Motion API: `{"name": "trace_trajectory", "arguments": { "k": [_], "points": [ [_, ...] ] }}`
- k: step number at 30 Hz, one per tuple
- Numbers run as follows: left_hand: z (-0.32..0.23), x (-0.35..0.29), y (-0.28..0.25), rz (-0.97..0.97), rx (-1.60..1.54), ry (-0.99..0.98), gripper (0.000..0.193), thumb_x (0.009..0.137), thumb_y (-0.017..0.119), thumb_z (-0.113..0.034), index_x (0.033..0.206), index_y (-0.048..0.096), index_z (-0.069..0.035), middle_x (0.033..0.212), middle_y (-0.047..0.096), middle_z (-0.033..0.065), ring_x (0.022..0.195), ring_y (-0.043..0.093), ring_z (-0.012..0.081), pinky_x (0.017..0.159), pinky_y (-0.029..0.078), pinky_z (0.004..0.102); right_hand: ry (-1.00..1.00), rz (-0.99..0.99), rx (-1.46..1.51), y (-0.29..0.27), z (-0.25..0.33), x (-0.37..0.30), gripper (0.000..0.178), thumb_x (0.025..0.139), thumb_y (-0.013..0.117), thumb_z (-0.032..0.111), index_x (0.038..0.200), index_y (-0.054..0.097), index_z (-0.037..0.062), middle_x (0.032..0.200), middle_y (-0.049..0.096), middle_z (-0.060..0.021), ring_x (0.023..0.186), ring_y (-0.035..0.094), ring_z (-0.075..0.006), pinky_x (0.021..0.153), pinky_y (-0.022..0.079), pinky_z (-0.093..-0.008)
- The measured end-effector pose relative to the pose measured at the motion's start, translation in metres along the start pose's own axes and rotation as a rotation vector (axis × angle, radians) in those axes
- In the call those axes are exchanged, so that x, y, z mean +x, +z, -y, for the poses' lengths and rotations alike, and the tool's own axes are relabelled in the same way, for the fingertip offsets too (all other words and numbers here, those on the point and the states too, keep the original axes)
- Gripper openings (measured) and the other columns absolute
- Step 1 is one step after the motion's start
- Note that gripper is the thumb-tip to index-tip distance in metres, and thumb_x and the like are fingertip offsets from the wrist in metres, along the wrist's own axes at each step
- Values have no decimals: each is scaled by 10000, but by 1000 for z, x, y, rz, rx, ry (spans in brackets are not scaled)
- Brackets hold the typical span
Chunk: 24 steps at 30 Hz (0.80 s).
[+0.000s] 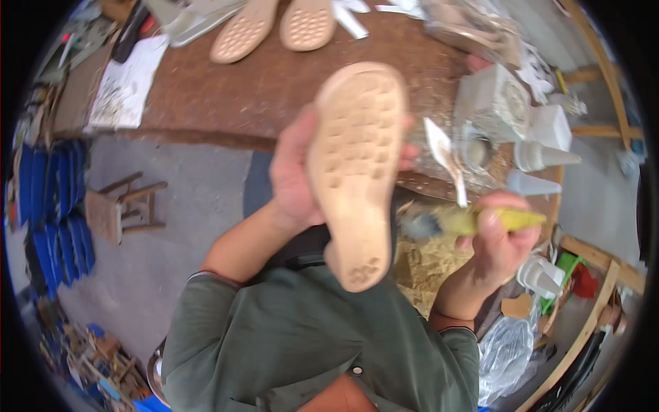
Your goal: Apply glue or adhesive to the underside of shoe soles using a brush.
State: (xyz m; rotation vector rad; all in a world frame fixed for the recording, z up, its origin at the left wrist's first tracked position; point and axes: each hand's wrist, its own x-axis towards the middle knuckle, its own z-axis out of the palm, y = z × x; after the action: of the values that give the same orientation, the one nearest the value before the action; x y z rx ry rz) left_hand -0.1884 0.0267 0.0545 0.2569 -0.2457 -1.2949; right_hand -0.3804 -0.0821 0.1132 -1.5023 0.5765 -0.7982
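A beige shoe sole [357, 158] with dimples across its wide end is held up in front of my chest, wide end away from me. My left hand [298, 165] grips it, the palm at its left edge and fingertips showing past its right edge. To the right, my right hand [504, 233] is closed round the yellow handle of a brush [473, 221]. Its dark bristle end, smeared by motion, points left toward the sole and appears apart from it.
A brown workbench [309, 89] holds two more beige soles [274, 31] at its far side. A white container [491, 99], a cup [477, 151] and a white spatula-like piece [446, 154] lie at right. A wooden stool [123, 206] stands on the floor at left, near blue stacked items [58, 213].
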Motion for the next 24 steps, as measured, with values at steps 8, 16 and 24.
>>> {"name": "trace_trajectory", "arguments": {
  "k": [8,16,24],
  "points": [
    [31,-45,-57,-220,-7,-224,898,849,186,-704,1413,203,-5,1349,376,261,1189,449,399,1008,363,474,85,-329,-400,-96,-47,55,167,852,652,141,924,647,-9,671,572,11,544,486,-48,489,374,-184],
    [55,-82,-74,-110,215,-408,794,896,325,-600,1420,179,-21,1362,379,209,1133,509,310,950,422,424,131,-187,-735,-108,-81,71,191,851,634,178,890,645,-8,607,550,8,553,456,-47,499,371,-225],
    [44,-47,-62,-290,428,-221,679,947,229,-538,1371,289,-11,1252,495,183,974,587,226,833,493,352,104,-295,-632,-101,-57,67,180,849,646,178,887,656,2,654,548,39,569,459,-29,506,359,-185]
  ]
}}
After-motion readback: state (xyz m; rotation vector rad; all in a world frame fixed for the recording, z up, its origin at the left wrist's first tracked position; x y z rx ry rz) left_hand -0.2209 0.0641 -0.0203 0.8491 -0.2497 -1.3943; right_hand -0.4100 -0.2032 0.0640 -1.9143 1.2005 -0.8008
